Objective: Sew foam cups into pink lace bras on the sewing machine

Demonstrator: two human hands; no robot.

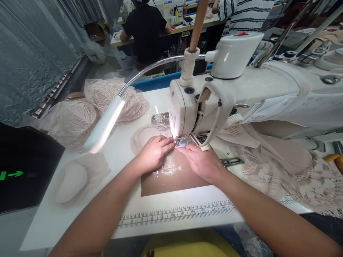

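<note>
A pale pink lace piece [142, 137] with a rounded cup shape lies under the needle area of a white sewing machine [184, 110]. My left hand [155, 151] presses on this lace just left of the presser foot [177, 142], its fingers bent and held together. To the right of the foot, my right hand [200, 160] lies low with its fingers stretched toward the needle. Both hands rest over a brown sheet [171, 184] partly covered with shiny clear tape. What lies beneath my fingertips is mostly hidden.
Stacked lace pieces [112, 96] sit at the back left, near a lamp [105, 123] on a bent metal neck. A loose cup piece [72, 182] lies front left. More lace fabric [289, 160] spreads at right. A printed ruler [174, 216] runs along the front edge. Two people work behind.
</note>
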